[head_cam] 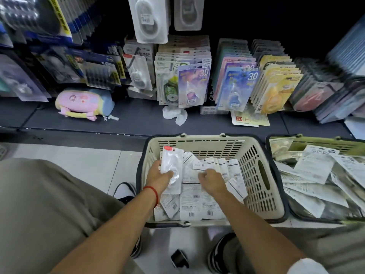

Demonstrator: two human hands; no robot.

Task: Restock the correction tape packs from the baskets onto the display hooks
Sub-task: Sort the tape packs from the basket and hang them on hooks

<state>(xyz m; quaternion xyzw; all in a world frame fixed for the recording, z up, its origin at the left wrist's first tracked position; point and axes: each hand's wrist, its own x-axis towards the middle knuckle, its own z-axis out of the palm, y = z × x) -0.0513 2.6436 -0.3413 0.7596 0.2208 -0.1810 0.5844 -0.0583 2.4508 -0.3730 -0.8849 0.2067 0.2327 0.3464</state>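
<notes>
Both hands are down inside the cream basket point(262, 175), side by side and near each other. The left hand point(159, 177) grips a clear blister pack point(171, 167) by its lower end, fingers curled round it, so the pack's long axis runs up and away from the hand, its red-tabbed hanging end farthest from the wrist and pointing toward the shelf. The right hand point(212, 180), just to the other side of that pack, has its fingers curled down into the loose packs point(194, 204) lying flat on the basket's floor; it seems to pinch one, though which one cannot be told. Beyond the hands, straight ahead and higher, hang the rows of carded packs on the display hooks point(189, 62), with a white-pack hook point(138, 70) slightly to the left hand's side. That is the relation that matters, I judge: the held pack already leads with its hole end, and the left hand is the nearer one to carry it forward and up. A second, green basket point(316, 144) of packs sits off beyond the right hand.
</notes>
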